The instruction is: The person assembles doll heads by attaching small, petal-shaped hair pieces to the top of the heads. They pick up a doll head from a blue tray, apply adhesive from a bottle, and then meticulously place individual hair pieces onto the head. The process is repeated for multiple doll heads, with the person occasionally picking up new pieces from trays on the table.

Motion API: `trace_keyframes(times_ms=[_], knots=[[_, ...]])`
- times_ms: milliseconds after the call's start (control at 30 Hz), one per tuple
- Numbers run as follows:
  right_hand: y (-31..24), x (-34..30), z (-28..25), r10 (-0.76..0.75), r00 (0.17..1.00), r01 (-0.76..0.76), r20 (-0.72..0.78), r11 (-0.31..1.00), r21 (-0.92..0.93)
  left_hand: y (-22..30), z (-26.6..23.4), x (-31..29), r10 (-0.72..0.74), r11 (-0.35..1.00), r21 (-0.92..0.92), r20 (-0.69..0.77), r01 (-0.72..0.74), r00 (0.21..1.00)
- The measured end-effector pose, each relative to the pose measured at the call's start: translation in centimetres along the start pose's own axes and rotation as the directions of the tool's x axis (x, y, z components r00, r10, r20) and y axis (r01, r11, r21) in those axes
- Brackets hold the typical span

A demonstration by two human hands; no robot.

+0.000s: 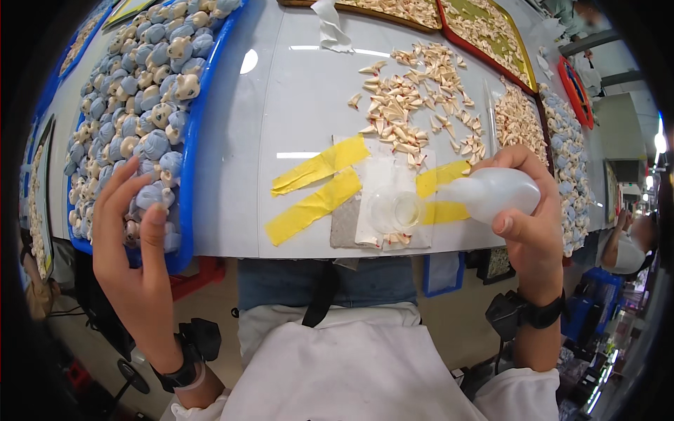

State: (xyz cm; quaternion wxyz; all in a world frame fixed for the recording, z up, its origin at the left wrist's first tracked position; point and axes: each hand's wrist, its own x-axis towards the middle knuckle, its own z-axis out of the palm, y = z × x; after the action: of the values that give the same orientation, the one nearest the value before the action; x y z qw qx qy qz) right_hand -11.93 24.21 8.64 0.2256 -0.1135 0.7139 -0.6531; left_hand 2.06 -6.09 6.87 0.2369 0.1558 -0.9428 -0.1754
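My left hand (135, 256) reaches over the near end of a blue tray (199, 126) heaped with small light-blue and cream figurines (154, 145). Its thumb and fingers are spread, with figurines just beyond the fingertips. In my right hand (535, 235) lies a translucent white squeeze bottle (504, 194), tipped sideways so that its nozzle points left. Left of the nozzle, a small clear jar (381, 210) rests on a grey-and-white board (344, 226). Yellow tape strips (314, 207) stick to the table beside the board.
Loose cream pointed pieces with red marks (397, 105) lie scattered beyond the board. Red-edged trays (484, 38) of similar pieces stand at the far right, and more blue figurines (570, 168) lie past them. A crumpled white tissue (330, 24) is at the back. Other people sit farther right.
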Motion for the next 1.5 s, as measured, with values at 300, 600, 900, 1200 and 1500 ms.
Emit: trace_keyframes(times_ms=[300,600,900,1200,1500], knots=[[-0.4,0.1,1.4,-0.105,0.989,0.101,-0.102,0.994,-0.042,-0.9,0.8,-0.2,0.029,1.000,-0.004,-0.064,-0.029,0.998],[-2.0,-0.5,2.5,-0.238,0.963,0.159,-0.128,0.882,-0.444,-1.4,1.3,-0.4,0.058,0.998,-0.015,-0.084,-0.060,0.995],[-2.3,-0.8,2.6,-0.234,0.963,0.146,-0.133,0.868,-0.474,-1.8,1.6,-0.5,0.067,0.997,-0.019,-0.067,-0.068,0.996],[-1.4,-0.7,0.8,-0.144,0.981,0.124,-0.126,0.980,-0.155,-1.6,1.4,-0.5,0.058,0.998,-0.020,-0.085,-0.059,0.995],[-2.9,5.4,3.8,-0.318,0.934,0.357,0.166,0.867,-0.348,-1.3,1.3,-0.5,0.020,0.992,-0.124,-0.106,-0.033,0.994]])
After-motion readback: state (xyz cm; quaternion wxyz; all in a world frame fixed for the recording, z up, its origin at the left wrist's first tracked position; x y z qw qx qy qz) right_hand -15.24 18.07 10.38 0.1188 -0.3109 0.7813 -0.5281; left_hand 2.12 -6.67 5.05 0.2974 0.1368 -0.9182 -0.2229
